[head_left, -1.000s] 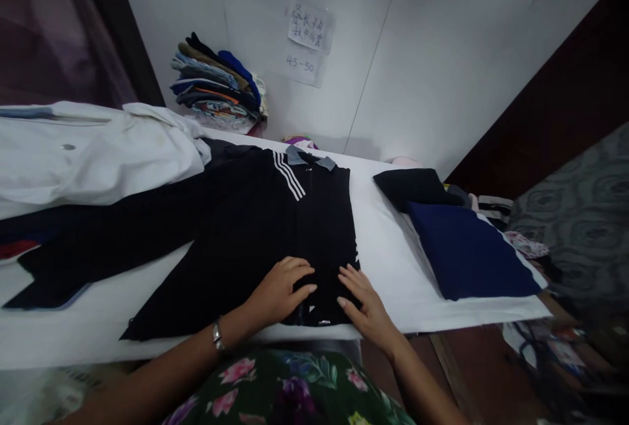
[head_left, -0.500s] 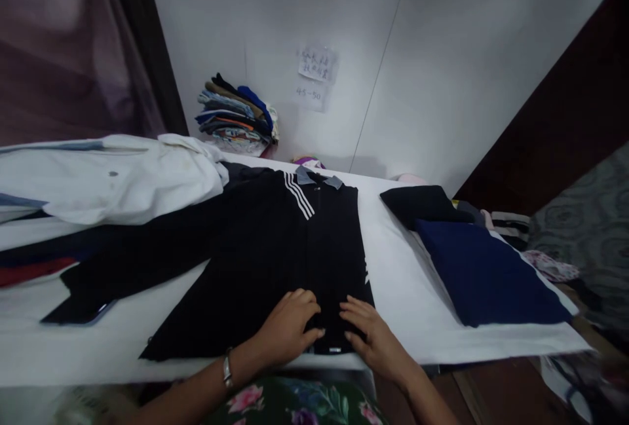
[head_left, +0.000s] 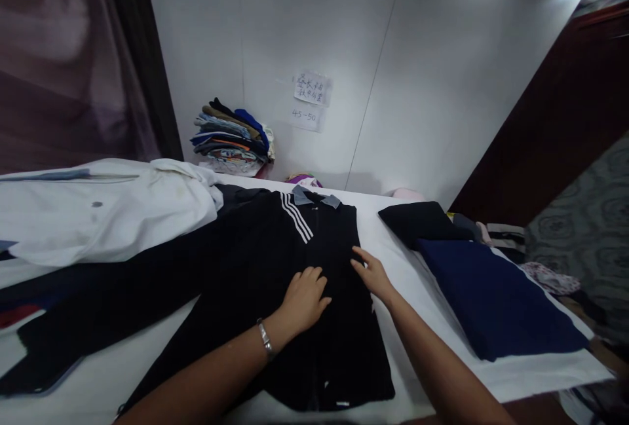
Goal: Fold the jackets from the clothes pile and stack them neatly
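A black zip-up jacket (head_left: 339, 320) with a grey collar and white shoulder stripes lies spread on the white-covered table (head_left: 393, 372). One sleeve stretches out to the left; the right side is folded in, so the other sleeve is mostly hidden. My left hand (head_left: 305, 299) rests on the middle of the jacket, fingers extended and thumb apart, holding nothing. At the jacket's right edge is my right hand (head_left: 372, 274), with its fingers spread over the fabric.
White clothing (head_left: 122, 205) lies on the left part of the table. A folded navy garment (head_left: 501, 300) and a black one (head_left: 425, 222) sit at the right. Against the wall is a stack of folded clothes (head_left: 233, 133), beside handwritten paper signs (head_left: 312, 89).
Both my hands have moved up from the jacket's bottom hem, the left to its middle and the right to its upper right edge. The view has tilted up slightly.
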`<state>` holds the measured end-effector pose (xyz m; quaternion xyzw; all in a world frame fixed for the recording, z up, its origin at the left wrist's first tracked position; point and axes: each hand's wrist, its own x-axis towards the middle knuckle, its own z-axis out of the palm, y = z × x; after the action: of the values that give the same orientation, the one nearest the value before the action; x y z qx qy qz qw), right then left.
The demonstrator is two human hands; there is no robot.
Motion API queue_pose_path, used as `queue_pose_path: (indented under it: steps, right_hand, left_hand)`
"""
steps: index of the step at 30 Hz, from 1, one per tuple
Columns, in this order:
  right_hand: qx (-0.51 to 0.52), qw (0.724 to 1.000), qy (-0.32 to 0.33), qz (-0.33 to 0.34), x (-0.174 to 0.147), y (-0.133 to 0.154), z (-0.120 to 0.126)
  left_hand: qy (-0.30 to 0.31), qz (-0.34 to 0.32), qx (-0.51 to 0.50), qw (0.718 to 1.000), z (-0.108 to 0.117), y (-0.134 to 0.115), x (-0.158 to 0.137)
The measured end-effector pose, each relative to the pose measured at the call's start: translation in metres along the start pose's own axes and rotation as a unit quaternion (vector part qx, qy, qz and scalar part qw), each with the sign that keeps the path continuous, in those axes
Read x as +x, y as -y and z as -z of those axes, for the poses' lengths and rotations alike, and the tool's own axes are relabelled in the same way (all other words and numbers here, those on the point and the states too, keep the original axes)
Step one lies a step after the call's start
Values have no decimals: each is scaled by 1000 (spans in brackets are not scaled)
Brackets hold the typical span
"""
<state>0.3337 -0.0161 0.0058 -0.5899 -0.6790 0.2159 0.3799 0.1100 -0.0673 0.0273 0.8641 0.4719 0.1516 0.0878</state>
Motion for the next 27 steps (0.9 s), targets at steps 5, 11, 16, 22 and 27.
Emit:
queue_pose_path:
  steps: [5,11,16,22,27]
  right_hand:
    - [-190,980,38,-42,89,-7,-29]
    - [-304,945,84,-85,146,-14,-63]
    - [-328,930,138,-89,148,-24,-89]
    - [-345,927,125,-74,146,-36,-93]
    - [-315,933,145,-99,154,-34,-89]
  left_hand:
    - [-18,34,44,998,-26,7,-1]
    - [-34,48,20,998,-38,7,-9]
    - [1,54,-44,998,-24,14,-4]
    - [-139,164,36,976,64,100,-15]
    - [-184,312,195,912,117,169,-69]
